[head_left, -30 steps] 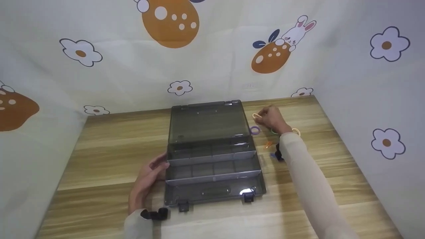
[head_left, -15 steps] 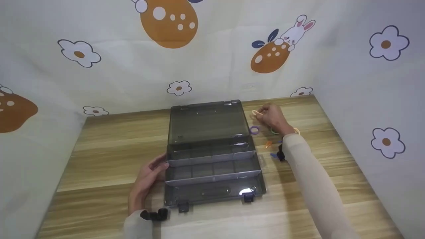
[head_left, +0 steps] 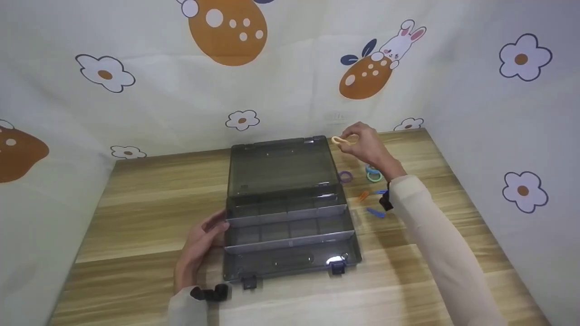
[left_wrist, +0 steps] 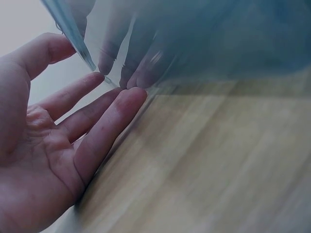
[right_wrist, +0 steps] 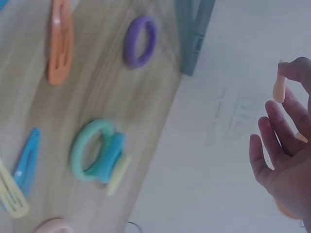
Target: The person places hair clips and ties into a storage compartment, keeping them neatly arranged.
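Observation:
An open translucent dark grey compartment box (head_left: 290, 244) stands on the wooden table, lid (head_left: 281, 167) folded back. My left hand (head_left: 200, 242) is at its left side, thumb at the rim. The left wrist view shows that hand's nearly straight fingers touching the box wall (left_wrist: 218, 39). Beyond the lid's right edge, my right hand (head_left: 367, 145) pinches a pale yellow hair tie (right_wrist: 279, 90) between thumb and index finger, above the table. The other fingers of this hand are spread. Below it lie a purple hair tie (right_wrist: 130, 46), a green one (right_wrist: 77, 153) and a blue one (right_wrist: 112, 158).
Hair clips lie right of the box: an orange one (right_wrist: 59, 53), a blue one (right_wrist: 28, 160) and a pale yellow one (right_wrist: 12, 194). A pinkish ring (right_wrist: 54, 225) shows at the right wrist view's bottom edge. Patterned cloth walls (head_left: 290, 90) enclose the table.
My right hand has lifted the pale yellow hair tie off the table, moving up and slightly left. The green and blue hair ties beneath are now uncovered. My left hand has stayed at the box.

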`<state>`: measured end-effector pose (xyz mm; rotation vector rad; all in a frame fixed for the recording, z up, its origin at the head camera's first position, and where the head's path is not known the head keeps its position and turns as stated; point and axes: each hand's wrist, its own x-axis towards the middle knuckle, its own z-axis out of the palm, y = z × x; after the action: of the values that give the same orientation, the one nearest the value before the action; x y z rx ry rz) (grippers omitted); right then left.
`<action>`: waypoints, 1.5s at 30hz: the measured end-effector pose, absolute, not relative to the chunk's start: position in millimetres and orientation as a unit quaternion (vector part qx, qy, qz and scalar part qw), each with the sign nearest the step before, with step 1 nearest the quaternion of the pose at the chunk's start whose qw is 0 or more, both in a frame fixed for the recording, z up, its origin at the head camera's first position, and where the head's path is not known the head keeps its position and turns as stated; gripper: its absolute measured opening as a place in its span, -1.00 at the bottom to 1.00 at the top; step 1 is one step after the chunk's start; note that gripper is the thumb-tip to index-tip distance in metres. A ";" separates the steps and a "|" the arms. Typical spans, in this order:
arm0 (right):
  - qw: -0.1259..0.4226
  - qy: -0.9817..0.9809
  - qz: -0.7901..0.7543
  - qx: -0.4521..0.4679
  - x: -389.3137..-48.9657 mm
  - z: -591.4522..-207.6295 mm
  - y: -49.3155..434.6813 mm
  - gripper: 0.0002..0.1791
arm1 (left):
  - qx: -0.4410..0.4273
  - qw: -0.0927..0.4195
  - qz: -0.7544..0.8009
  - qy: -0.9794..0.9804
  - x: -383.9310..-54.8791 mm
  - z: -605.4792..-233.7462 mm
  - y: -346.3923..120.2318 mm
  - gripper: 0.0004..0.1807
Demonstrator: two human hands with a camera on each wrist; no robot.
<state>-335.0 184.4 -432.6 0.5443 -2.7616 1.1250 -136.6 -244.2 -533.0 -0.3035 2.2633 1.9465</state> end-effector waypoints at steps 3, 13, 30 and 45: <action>0.056 -0.907 0.372 0.190 -328.2 -424.3 175.6 -0.75 | -0.097 0.069 0.648 0.752 -136.8 -533.1 -244.2 -0.40; 0.055 -0.886 0.374 0.270 -298.8 -408.0 132.8 -0.81 | -0.082 0.061 0.640 0.762 -138.2 -533.3 -244.3 -0.41; 0.029 -0.876 0.301 0.374 -267.5 -412.5 38.6 -0.73 | -0.088 0.054 0.637 0.764 -138.4 -532.5 -243.5 -0.43; -0.046 -0.873 0.249 0.418 -255.9 -433.7 -24.8 -0.72 | -0.099 0.061 0.635 0.764 -138.0 -532.9 -243.6 -0.41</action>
<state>-255.9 -24.8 -433.7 1.3517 -2.8249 0.8055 -138.0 -243.6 -532.9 -0.2982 2.3106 1.9221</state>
